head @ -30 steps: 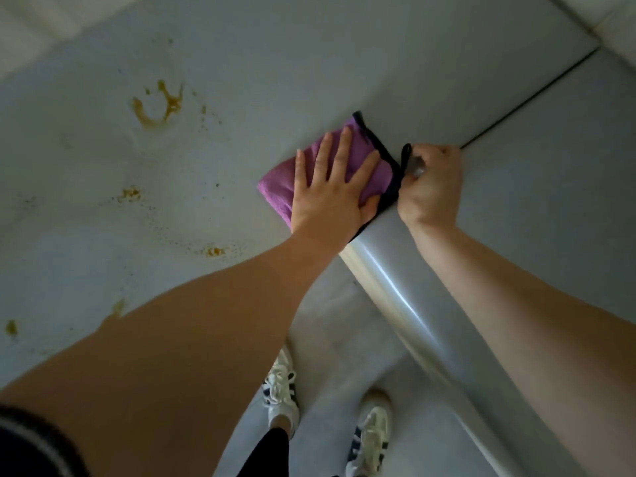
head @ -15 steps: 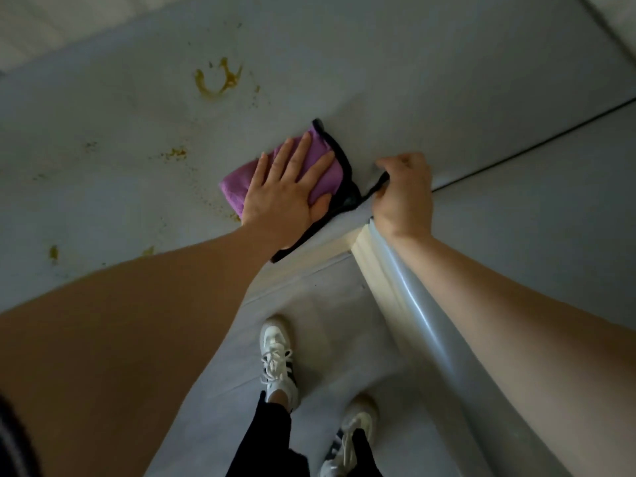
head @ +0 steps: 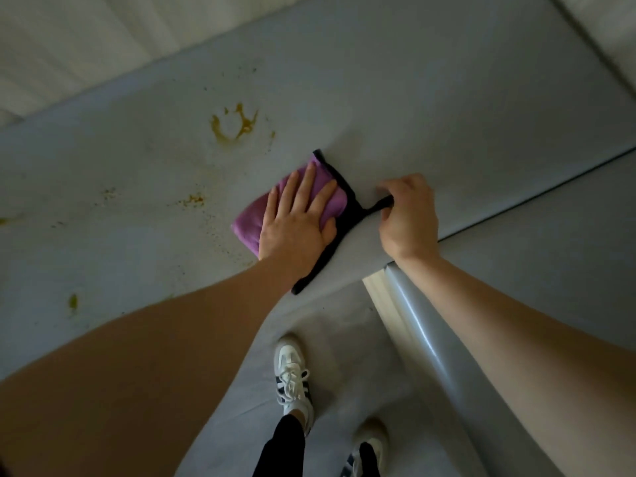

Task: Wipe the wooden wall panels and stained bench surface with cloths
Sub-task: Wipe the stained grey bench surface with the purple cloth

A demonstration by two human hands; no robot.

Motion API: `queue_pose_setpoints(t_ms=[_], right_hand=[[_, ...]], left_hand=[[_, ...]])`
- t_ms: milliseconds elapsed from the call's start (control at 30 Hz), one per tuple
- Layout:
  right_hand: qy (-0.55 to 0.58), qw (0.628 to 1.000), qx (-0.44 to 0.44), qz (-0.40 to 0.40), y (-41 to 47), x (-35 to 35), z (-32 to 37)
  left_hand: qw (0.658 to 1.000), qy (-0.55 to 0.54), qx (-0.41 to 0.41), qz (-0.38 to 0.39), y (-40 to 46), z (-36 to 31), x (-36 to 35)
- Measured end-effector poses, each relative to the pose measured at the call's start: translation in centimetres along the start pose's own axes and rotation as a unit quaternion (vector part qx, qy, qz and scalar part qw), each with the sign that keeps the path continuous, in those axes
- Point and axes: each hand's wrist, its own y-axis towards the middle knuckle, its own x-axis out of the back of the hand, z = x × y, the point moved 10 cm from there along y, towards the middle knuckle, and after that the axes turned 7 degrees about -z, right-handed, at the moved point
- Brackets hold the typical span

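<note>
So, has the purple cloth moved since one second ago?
Yes. The purple cloth slid left under the left hand, closer to the ring-shaped stain.

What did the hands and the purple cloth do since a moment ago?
Not much changed. The left hand still presses flat on the purple cloth, which now sits a little nearer the bench front edge. The right hand keeps gripping the cloth's black edge. The yellow stains are all still unwiped. Most of the shift is the camera moving.
</note>
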Motion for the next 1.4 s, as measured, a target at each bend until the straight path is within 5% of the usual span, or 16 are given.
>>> queue_pose_setpoints(t_ms=[167,300,467,733,900,1033,1400], right_hand=[[0.005,0.999,0.022,0.029,2.9,-1.5,3.3],[0.002,1.0,0.011,0.018,4.5,-2.5,4.1],[-0.019,1.0,0.011,0.013,4.2,-2.9,4.2],[-0.062,0.996,0.033,0.048,7.6,-3.7,7.1],[-0.057,0.998,0.032,0.021,10.4,-4.6,8.0],[-0.049,0.998,0.042,0.017,10.4,-5.1,8.5],[-0.024,0.999,0.038,0.024,14.5,-6.4,10.4]], left_hand=[[0.997,0.039,-0.061,0.006,5.3,2.0,0.4],[1.0,0.006,0.004,-0.008,11.1,5.6,1.3],[0.994,-0.02,0.079,-0.069,6.8,4.6,1.1],[0.996,0.039,-0.071,-0.025,8.5,4.8,1.5],[1.0,0.01,-0.005,-0.012,16.5,8.9,1.9],[0.998,-0.016,0.056,-0.038,14.0,8.4,1.5],[1.0,0.003,0.002,-0.012,15.0,8.7,2.1]])
